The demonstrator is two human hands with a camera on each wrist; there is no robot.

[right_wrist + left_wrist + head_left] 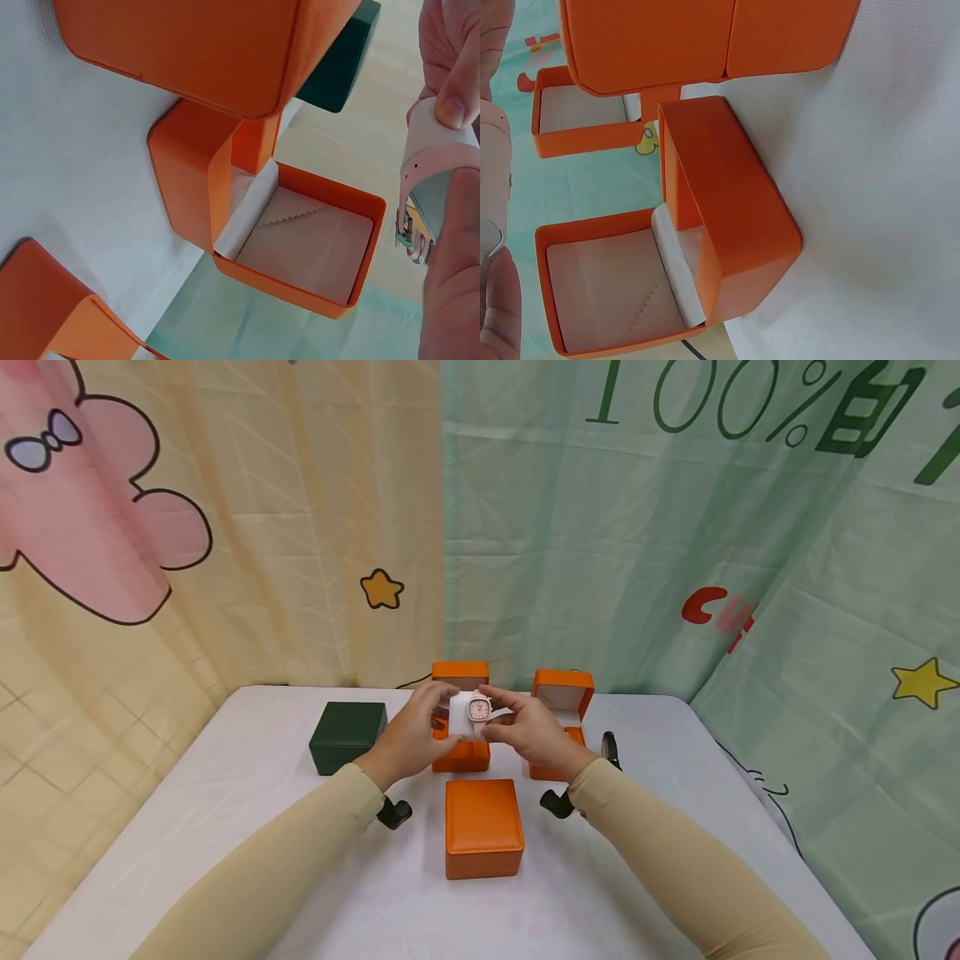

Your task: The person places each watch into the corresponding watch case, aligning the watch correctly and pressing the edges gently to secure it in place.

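Both hands meet above the middle of the white cloth-covered counter (225, 827), holding a small pink wristwatch with a square face (479, 707) wrapped around a white cushion (459, 720). The left hand (411, 737) has its fingers curled around the cushion's left side, thumb up near the top. The right hand (531, 732) pinches the watch's pale pink perforated strap (439, 154) between thumb and fingers; the right wrist view shows the thumb tip pressed on the strap and the buckle hanging just below it.

The watch and cushion sit in the air directly over an open orange leather-look box (461, 757), whose raised lid (460, 677) shows behind the hands. The wrist views show that box's lid lined in pale cream (307, 244). Just to the right stands a second open orange box (561, 693), also with a pale lining, partly hidden by the right hand. Nearer the person, a closed orange box (483, 827) lies flat on the counter, just in front of the open one. A closed dark green box (347, 736) sits to the left, beside the left hand. A dark object (609, 745) lies past the right wrist, too small to tell. Cartoon-printed curtains (675, 543) hang behind.
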